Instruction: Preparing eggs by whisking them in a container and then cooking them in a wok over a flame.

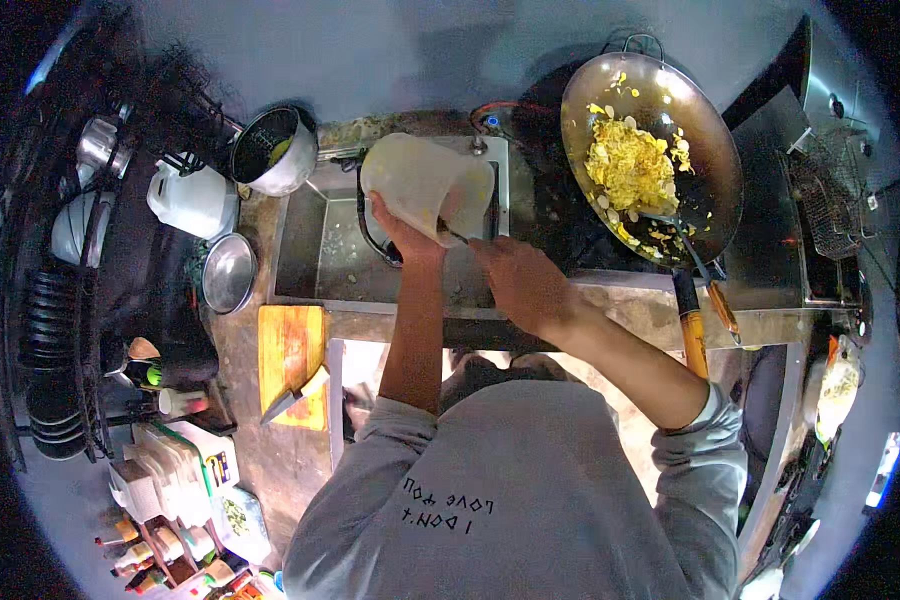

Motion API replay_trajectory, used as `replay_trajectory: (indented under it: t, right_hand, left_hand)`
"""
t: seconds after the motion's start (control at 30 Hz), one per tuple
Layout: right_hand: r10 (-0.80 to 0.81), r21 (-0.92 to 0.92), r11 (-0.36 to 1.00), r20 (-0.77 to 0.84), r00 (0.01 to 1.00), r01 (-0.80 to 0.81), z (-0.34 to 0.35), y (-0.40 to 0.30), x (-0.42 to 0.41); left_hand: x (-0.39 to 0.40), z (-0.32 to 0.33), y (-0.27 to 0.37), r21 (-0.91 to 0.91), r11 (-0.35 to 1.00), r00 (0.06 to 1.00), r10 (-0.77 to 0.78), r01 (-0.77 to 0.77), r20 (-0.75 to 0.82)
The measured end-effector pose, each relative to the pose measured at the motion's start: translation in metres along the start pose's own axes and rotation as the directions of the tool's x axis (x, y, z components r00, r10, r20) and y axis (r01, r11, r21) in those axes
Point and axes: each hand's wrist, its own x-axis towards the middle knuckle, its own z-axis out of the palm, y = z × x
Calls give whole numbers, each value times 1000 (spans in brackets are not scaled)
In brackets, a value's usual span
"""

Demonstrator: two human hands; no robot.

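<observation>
My left hand [411, 234] grips a translucent white plastic container [401, 174] from below, tilted on its side over the metal sink [300, 251]. The container's mouth faces right, and yellowish bits cling inside it. In my right hand [526, 283] is a thin utensil [456, 235], whose far end reaches into the container; its head is hidden, so its kind is unclear. To the right of my hands, a large wok [701, 112] holds yellow fried rice or egg [630, 165]. A turner [694, 251] with a wooden handle leans in the wok.
A kitchen knife [296, 396] lies across a wooden cutting board [291, 330] at the counter's left. Beyond the board are a metal bowl [229, 274], a white jug [187, 199] and a pot [277, 169]. A wire basket [829, 199] sits far right. The wok's handle [691, 330] juts over the counter edge.
</observation>
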Motion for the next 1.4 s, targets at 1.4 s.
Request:
replay_trajectory:
  t: [1.4]
  right_hand:
    - [524,-316,726,-322,789,-611,-113,231,-138]
  left_hand:
    - [-43,8,2,193,981,945,73,-10,-320]
